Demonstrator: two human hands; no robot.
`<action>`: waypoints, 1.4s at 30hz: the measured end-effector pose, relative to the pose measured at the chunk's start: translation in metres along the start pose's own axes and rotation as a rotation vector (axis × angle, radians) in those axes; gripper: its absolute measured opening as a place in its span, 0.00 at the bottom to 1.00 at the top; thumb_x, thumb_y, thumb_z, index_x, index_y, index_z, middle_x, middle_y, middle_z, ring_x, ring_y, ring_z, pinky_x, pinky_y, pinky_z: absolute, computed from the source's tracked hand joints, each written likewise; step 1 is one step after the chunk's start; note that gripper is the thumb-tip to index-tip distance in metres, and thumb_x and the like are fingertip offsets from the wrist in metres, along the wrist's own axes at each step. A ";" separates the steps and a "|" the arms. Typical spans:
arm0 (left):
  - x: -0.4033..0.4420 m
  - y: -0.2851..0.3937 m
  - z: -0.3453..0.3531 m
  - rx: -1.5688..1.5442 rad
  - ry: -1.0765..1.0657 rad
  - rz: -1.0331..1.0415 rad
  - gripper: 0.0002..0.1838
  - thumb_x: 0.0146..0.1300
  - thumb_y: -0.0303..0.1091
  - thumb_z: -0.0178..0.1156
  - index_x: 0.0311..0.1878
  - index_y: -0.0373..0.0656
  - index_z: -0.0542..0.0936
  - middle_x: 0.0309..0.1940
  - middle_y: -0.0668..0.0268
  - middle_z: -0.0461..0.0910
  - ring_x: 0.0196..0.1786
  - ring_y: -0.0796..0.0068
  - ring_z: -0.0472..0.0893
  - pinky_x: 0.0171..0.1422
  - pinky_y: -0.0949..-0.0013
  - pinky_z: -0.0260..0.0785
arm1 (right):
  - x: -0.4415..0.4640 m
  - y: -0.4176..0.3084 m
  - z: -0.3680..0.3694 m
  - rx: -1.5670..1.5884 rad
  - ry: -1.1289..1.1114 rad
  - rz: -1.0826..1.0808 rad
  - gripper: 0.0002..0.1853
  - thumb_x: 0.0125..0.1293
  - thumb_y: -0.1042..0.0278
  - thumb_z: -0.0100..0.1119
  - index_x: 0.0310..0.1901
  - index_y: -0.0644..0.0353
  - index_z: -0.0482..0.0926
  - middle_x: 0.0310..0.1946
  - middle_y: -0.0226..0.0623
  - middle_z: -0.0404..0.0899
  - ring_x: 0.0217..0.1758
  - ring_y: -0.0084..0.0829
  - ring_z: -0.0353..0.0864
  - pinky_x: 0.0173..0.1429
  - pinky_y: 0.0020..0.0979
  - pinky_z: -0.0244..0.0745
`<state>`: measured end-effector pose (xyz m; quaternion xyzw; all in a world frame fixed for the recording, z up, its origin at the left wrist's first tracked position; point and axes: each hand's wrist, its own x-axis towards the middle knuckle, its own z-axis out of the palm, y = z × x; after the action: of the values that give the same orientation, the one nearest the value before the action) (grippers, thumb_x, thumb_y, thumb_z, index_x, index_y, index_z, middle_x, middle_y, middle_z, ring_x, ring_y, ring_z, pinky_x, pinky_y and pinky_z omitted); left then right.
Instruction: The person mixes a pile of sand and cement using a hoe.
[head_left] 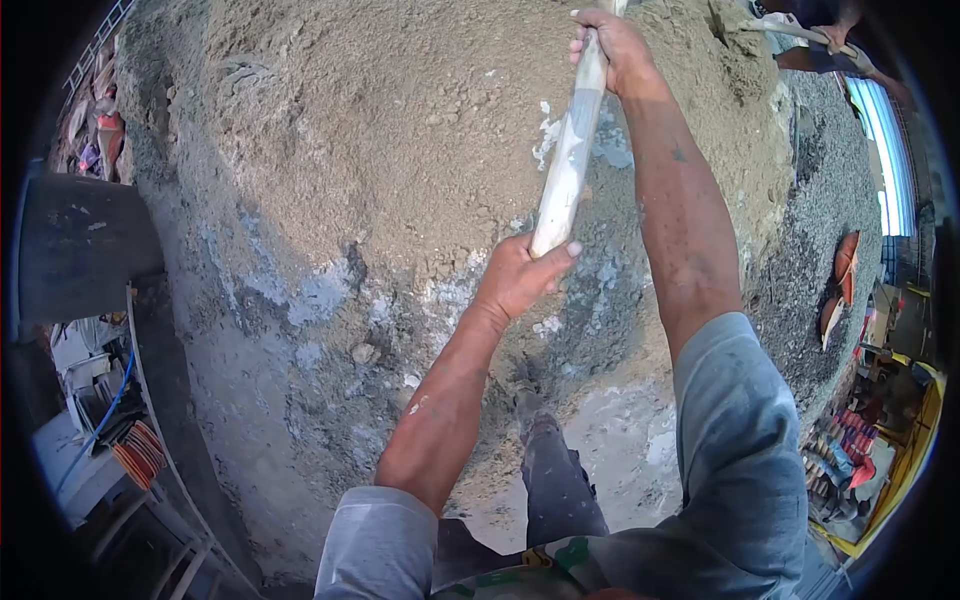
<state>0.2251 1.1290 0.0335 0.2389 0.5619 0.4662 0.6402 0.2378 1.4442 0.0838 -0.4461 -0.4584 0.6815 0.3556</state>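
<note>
Both of my hands are wrapped round a pale wooden tool handle [566,170], which slants up and to the right in front of me. Low on it, my left hand [520,278] grips the near end, thumb along the side. Higher up, my right hand [617,47] is closed round the shaft near the top edge of the view. The tool's head is out of view, so its kind does not show. Beneath the handle spreads a big heap of sandy material [380,130], with whitish-grey powder [320,295] streaked across its nearer side.
At top right, another person's hands [835,38] hold a long-handled tool [790,30] at the heap. Dark gravel [815,240] lies along the right, with reddish-brown pieces [846,268] on it. A dark panel [85,245] stands at left. My leg [560,480] is below.
</note>
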 end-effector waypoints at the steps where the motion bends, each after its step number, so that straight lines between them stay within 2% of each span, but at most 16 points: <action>1: 0.019 -0.021 0.002 -0.032 0.021 -0.064 0.24 0.58 0.55 0.64 0.27 0.39 0.75 0.16 0.70 0.72 0.18 0.82 0.71 0.23 0.75 0.64 | 0.007 0.053 -0.018 -0.031 0.037 0.157 0.07 0.56 0.75 0.59 0.35 0.68 0.74 0.19 0.36 0.72 0.17 0.29 0.75 0.18 0.32 0.75; 4: -0.005 -0.104 0.054 -0.221 0.171 -0.382 0.25 0.59 0.55 0.62 0.27 0.39 0.75 0.15 0.68 0.71 0.16 0.79 0.71 0.22 0.73 0.64 | -0.023 0.206 -0.054 -0.203 0.096 0.525 0.06 0.52 0.80 0.55 0.32 0.71 0.74 0.18 0.37 0.71 0.15 0.32 0.74 0.18 0.35 0.74; 7: -0.019 -0.132 0.046 -0.418 0.198 -0.460 0.25 0.59 0.55 0.62 0.27 0.39 0.75 0.15 0.68 0.72 0.16 0.78 0.71 0.22 0.73 0.63 | -0.040 0.253 -0.047 -0.334 0.127 0.694 0.04 0.53 0.78 0.54 0.32 0.64 0.72 0.18 0.33 0.68 0.16 0.28 0.71 0.18 0.35 0.72; 8: -0.021 -0.136 0.038 -0.345 0.121 -0.497 0.24 0.58 0.55 0.62 0.27 0.40 0.74 0.16 0.67 0.72 0.17 0.77 0.71 0.23 0.74 0.64 | -0.040 0.255 -0.047 -0.323 0.142 0.694 0.06 0.51 0.77 0.56 0.32 0.63 0.72 0.18 0.33 0.68 0.17 0.28 0.72 0.19 0.36 0.72; 11: -0.024 -0.133 0.041 -0.314 0.206 -0.462 0.24 0.58 0.55 0.63 0.27 0.41 0.74 0.15 0.68 0.72 0.17 0.79 0.71 0.23 0.74 0.63 | -0.031 0.263 -0.054 -0.274 0.109 0.663 0.07 0.50 0.79 0.55 0.33 0.68 0.75 0.22 0.41 0.72 0.16 0.34 0.74 0.20 0.40 0.75; 15: -0.054 -0.139 0.008 -0.208 0.239 -0.468 0.25 0.55 0.56 0.66 0.28 0.38 0.76 0.15 0.71 0.72 0.17 0.81 0.70 0.22 0.74 0.62 | -0.055 0.299 -0.052 -0.173 0.078 0.651 0.04 0.50 0.76 0.55 0.29 0.65 0.74 0.21 0.38 0.70 0.18 0.34 0.74 0.21 0.40 0.75; 18: -0.109 -0.176 -0.002 -0.016 0.255 -0.584 0.28 0.53 0.56 0.67 0.35 0.34 0.79 0.17 0.69 0.73 0.18 0.79 0.72 0.24 0.72 0.64 | -0.129 0.332 -0.041 -0.088 0.109 0.715 0.04 0.50 0.76 0.55 0.28 0.64 0.73 0.19 0.37 0.69 0.17 0.34 0.73 0.21 0.39 0.74; 24: -0.269 -0.261 -0.039 0.100 0.356 -0.660 0.25 0.53 0.53 0.68 0.32 0.35 0.78 0.15 0.69 0.74 0.17 0.83 0.71 0.21 0.73 0.61 | -0.307 0.449 0.008 0.061 0.104 0.898 0.03 0.51 0.74 0.56 0.28 0.61 0.73 0.18 0.34 0.68 0.16 0.32 0.71 0.20 0.41 0.73; 26: -0.325 -0.274 -0.045 0.089 0.383 -0.700 0.24 0.53 0.51 0.68 0.31 0.36 0.78 0.14 0.69 0.73 0.16 0.82 0.70 0.20 0.73 0.61 | -0.366 0.456 0.035 0.012 0.063 1.007 0.04 0.51 0.74 0.55 0.24 0.58 0.70 0.19 0.34 0.70 0.17 0.32 0.71 0.22 0.38 0.74; 29: -0.427 -0.300 -0.049 -0.025 0.446 -0.727 0.21 0.53 0.49 0.67 0.27 0.37 0.77 0.14 0.69 0.73 0.15 0.82 0.70 0.19 0.74 0.60 | -0.473 0.469 0.081 -0.047 0.051 0.967 0.03 0.52 0.73 0.58 0.26 0.60 0.73 0.19 0.34 0.71 0.16 0.31 0.72 0.21 0.36 0.74; 31: -0.509 -0.324 -0.041 -0.016 0.428 -0.894 0.26 0.51 0.52 0.68 0.38 0.34 0.82 0.22 0.62 0.80 0.25 0.75 0.79 0.32 0.68 0.72 | -0.559 0.471 0.105 -0.065 -0.029 1.005 0.05 0.52 0.73 0.60 0.27 0.61 0.74 0.19 0.34 0.70 0.16 0.31 0.73 0.21 0.35 0.73; 33: -0.603 -0.368 -0.024 0.319 0.354 -1.036 0.28 0.46 0.57 0.68 0.41 0.41 0.83 0.28 0.58 0.84 0.32 0.66 0.84 0.40 0.63 0.75 | -0.661 0.485 0.121 -0.074 -0.016 1.153 0.04 0.52 0.75 0.59 0.27 0.63 0.73 0.20 0.35 0.71 0.17 0.31 0.74 0.20 0.34 0.73; 34: -0.640 -0.365 -0.017 0.390 0.350 -1.114 0.30 0.42 0.60 0.67 0.43 0.47 0.84 0.33 0.56 0.84 0.40 0.59 0.85 0.46 0.58 0.74 | -0.710 0.483 0.125 -0.041 -0.087 1.240 0.04 0.51 0.76 0.59 0.27 0.63 0.73 0.19 0.36 0.72 0.17 0.32 0.75 0.21 0.35 0.73; 36: -0.714 -0.369 0.011 0.482 0.420 -1.203 0.28 0.42 0.55 0.68 0.43 0.45 0.84 0.34 0.53 0.84 0.41 0.55 0.84 0.47 0.56 0.74 | -0.772 0.461 0.138 -0.055 -0.071 1.480 0.05 0.48 0.78 0.60 0.27 0.62 0.73 0.19 0.36 0.72 0.18 0.33 0.75 0.23 0.38 0.74; 40: -0.734 -0.374 0.033 0.206 0.511 -1.142 0.30 0.51 0.48 0.67 0.55 0.43 0.76 0.36 0.60 0.83 0.36 0.58 0.81 0.44 0.59 0.74 | -0.776 0.405 0.139 0.024 -0.035 1.571 0.06 0.49 0.76 0.62 0.27 0.62 0.73 0.20 0.36 0.73 0.19 0.34 0.76 0.26 0.38 0.77; 42: -0.700 -0.370 0.020 0.109 0.539 -1.051 0.31 0.56 0.44 0.67 0.61 0.42 0.72 0.36 0.64 0.83 0.34 0.60 0.79 0.42 0.60 0.73 | -0.696 0.380 0.133 0.153 -0.024 1.393 0.06 0.50 0.76 0.63 0.26 0.62 0.74 0.22 0.36 0.73 0.19 0.33 0.76 0.27 0.38 0.76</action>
<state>0.4122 0.3602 0.0793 -0.1656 0.7709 0.1012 0.6067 0.3279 0.6576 -0.0537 -0.6024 -0.0206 0.7858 -0.1386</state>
